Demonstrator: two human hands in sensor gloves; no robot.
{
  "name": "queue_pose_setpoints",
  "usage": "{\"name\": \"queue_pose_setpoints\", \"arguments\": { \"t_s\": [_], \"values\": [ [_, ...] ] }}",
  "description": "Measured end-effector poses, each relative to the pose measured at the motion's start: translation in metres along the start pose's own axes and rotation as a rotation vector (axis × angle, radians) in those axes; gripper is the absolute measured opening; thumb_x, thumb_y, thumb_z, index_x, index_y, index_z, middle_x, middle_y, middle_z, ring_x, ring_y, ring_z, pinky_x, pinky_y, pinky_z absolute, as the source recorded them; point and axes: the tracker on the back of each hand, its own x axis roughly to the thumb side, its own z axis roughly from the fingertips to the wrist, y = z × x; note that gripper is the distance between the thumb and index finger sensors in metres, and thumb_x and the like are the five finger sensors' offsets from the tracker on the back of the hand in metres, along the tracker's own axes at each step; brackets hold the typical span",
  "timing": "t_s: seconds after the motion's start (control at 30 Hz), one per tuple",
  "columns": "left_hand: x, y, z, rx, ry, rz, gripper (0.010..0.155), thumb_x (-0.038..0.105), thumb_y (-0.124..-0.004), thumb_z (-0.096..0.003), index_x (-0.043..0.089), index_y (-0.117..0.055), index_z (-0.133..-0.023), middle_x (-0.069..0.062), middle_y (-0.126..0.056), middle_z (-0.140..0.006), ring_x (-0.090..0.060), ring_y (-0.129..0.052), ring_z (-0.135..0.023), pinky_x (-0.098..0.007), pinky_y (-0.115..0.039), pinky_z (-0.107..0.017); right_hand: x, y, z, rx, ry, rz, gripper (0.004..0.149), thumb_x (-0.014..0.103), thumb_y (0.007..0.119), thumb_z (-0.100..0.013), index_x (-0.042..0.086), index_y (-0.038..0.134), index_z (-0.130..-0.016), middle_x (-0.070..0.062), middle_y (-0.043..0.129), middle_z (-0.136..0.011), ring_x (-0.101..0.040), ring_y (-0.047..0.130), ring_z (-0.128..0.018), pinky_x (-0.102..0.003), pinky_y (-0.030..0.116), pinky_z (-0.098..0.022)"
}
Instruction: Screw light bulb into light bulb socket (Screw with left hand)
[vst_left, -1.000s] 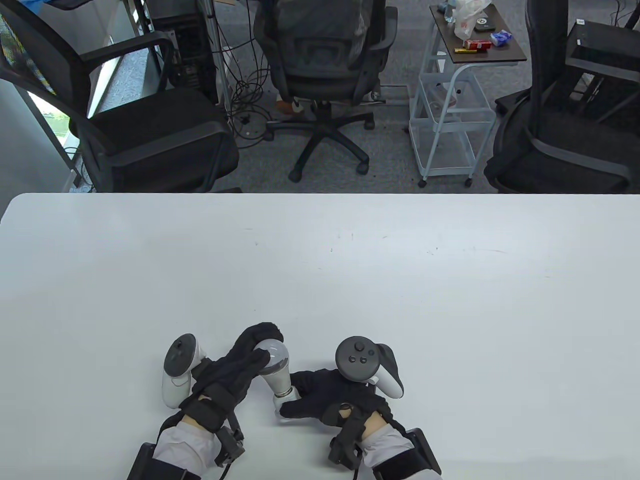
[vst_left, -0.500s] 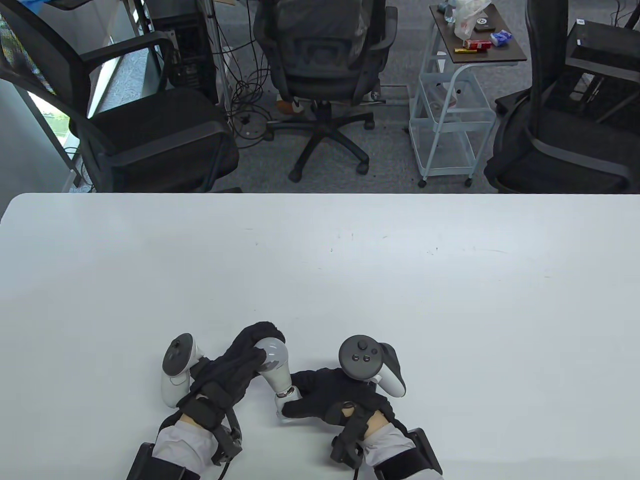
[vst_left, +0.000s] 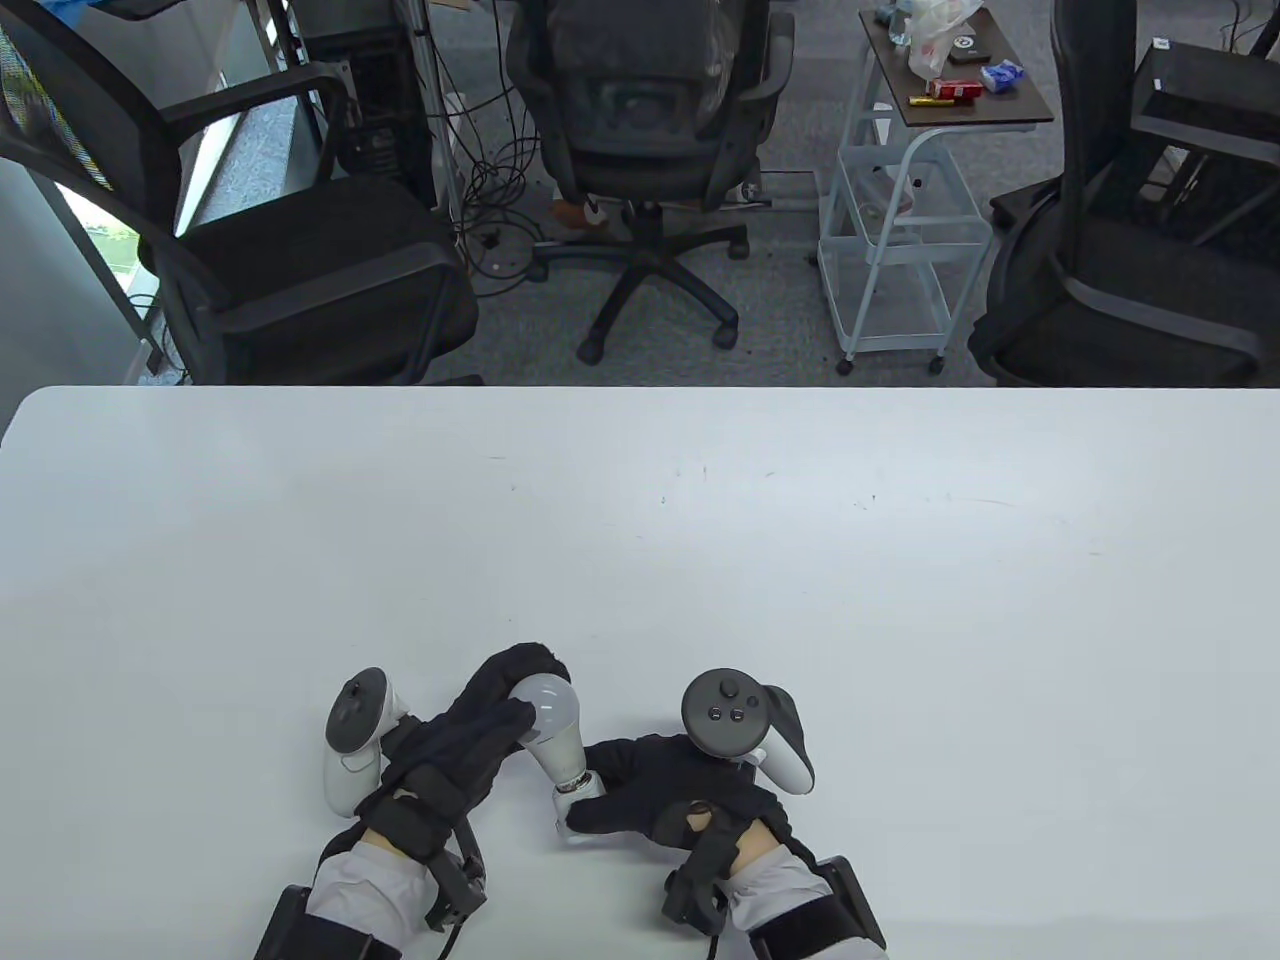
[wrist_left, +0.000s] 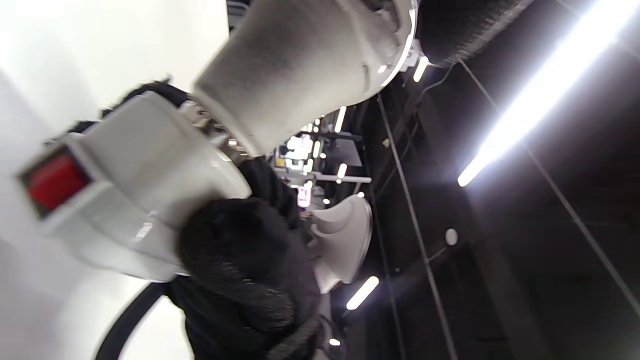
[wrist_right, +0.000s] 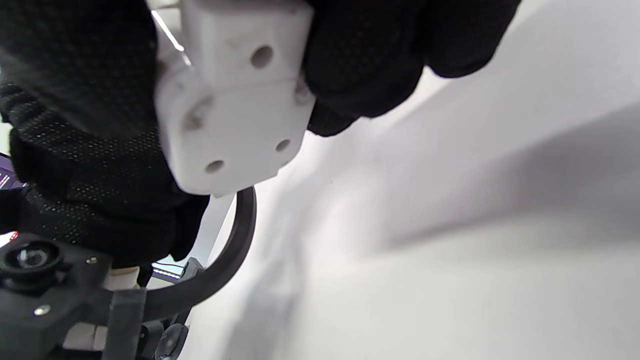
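Office chairs (vst_left: 640, 150) and a small trolley (vst_left: 905, 200) beyond the far edge of a white table (vst_left: 700, 560)

Near the table's near edge, slightly left of its middle: a light bulb (vst_left: 552, 722), tilted, globe up and away, neck down toward the socket (vst_left: 572, 802) just below it

Left hand (vst_left: 470, 740) just left of the bulb, gloved fingers curled over the globe's top and left side, gripping it; tracker (vst_left: 355, 735) strapped on the outer side, farther left of the bulb

Right hand (vst_left: 665, 790) just right of the bulb's neck, fingers wrapped round the white socket and holding it against the table; tracker (vst_left: 745, 730) up and right of the bulb

Left wrist view: pale grey cone of the bulb (wrist_left: 300, 65) entering the white socket (wrist_left: 145, 165), touching at the collar; how deep the thread sat, impossible to tell. Red rocker switch (wrist_left: 52, 181) on the socket's side, away from the bulb. Black gloved fingers of the right hand (wrist_left: 245, 270) pressed round the socket just under the bulb

Right wrist view: white socket base (wrist_right: 235, 100) with small round holes, clamped between black gloved fingers (wrist_right: 365, 65) on both sides; a black cable (wrist_right: 220, 270) curving out below it, over the white table (wrist_right: 450, 240)
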Motion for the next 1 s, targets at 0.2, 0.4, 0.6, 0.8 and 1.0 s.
{"name": "queue_pose_setpoints", "arguments": {
  "t_s": [0.2,0.4,0.6,0.8,1.0],
  "values": [
    [0.0028,0.0012,0.0013,0.061,0.034,-0.097,0.073,0.055,-0.076,-0.0638,0.025,-0.038,-0.119,-0.025,-0.045,-0.112,-0.051,-0.040,-0.106,-0.085,-0.034,-0.065,0.0009,0.0010,0.0001,-0.004,0.023,0.057,0.064,0.044,0.096,-0.043,0.002,0.077,-0.087,-0.025,0.089,-0.077,-0.033,0.091,-0.051,-0.060,0.070,-0.056],
    [-0.0022,-0.0027,-0.0024,-0.078,-0.052,0.120,0.074,0.041,-0.066,-0.0661,0.014,-0.025,-0.121,-0.024,-0.036,-0.123,-0.055,-0.027,-0.110,-0.088,-0.029,-0.064,0.0004,-0.0003,0.0006,-0.015,0.011,0.040,0.064,0.045,0.096,-0.043,0.002,0.077,-0.087,-0.025,0.090,-0.076,-0.032,0.092,-0.051,-0.060,0.070,-0.056],
    [0.0002,-0.0032,-0.0008,-0.007,0.015,-0.058,0.081,0.065,-0.072,-0.0623,0.027,-0.030,-0.120,-0.029,-0.022,-0.116,-0.055,-0.015,-0.106,-0.086,-0.025,-0.065,0.0015,0.0008,0.0004,-0.017,0.018,0.071,0.064,0.044,0.096,-0.043,0.002,0.077,-0.087,-0.025,0.089,-0.077,-0.033,0.091,-0.051,-0.060,0.069,-0.056],
    [-0.0024,-0.0003,-0.0002,-0.003,-0.032,0.033,0.069,0.044,-0.067,-0.0662,0.015,-0.036,-0.120,-0.025,-0.039,-0.118,-0.052,-0.033,-0.109,-0.086,-0.033,-0.065,0.0001,0.0009,-0.0001,-0.010,0.034,0.088,0.064,0.044,0.096,-0.043,0.002,0.077,-0.087,-0.026,0.089,-0.077,-0.033,0.091,-0.051,-0.061,0.069,-0.057],
    [-0.0048,-0.0065,-0.0018,-0.001,0.005,0.002,0.075,0.056,-0.059,-0.0675,0.017,-0.024,-0.121,-0.032,-0.017,-0.119,-0.057,-0.009,-0.106,-0.086,-0.024,-0.064,-0.0012,-0.0006,0.0005,-0.021,0.041,0.076,0.064,0.044,0.096,-0.043,0.002,0.076,-0.088,-0.026,0.089,-0.077,-0.033,0.091,-0.051,-0.061,0.069,-0.057]
  ]
}}
